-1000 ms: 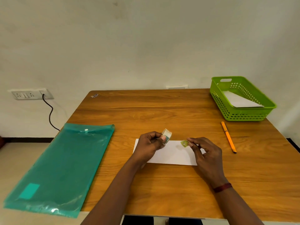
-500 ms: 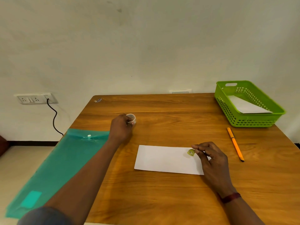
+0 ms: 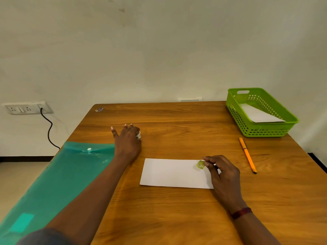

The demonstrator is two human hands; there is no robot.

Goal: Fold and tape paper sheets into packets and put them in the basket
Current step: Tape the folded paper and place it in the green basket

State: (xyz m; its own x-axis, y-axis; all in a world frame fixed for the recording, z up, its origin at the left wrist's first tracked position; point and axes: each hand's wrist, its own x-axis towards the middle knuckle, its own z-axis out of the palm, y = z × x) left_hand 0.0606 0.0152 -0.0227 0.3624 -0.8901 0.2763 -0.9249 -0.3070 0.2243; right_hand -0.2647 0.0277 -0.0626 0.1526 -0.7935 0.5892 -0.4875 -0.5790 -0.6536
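**Tape at the ready over a folded sheet**

On the wall at far left sits a socket (image 3: 23, 109), with a black cord (image 3: 48, 129) hanging from it. A teal folder (image 3: 53, 183) lies along the left edge of the table (image 3: 177, 218), partly over the side.

Just past the folder's top corner is the left hand (image 3: 128, 140), palm down and low over the wood, its fingers spread out straight and gripping nothing. The roll (image 3: 138, 134) of tape peeks out at its thumb side – whether the thumb touches it I cannot tell.

Near the middle lies the sheet (image 3: 173, 174), white, folded to a long strip and flat on the table. Over its right end the right hand (image 3: 223, 174) pinches a tape piece (image 3: 200, 164) between thumb and forefinger, the other fingers curled beneath. The piece is greenish and sits close above the paper. A dark red band (image 3: 240, 212) circles that wrist.

To the right lies an orange pen (image 3: 247, 154), well apart from the sheet. Beyond it, at the far right corner, stands the green basket (image 3: 265, 131) – one white packet (image 3: 260, 115) lies inside.
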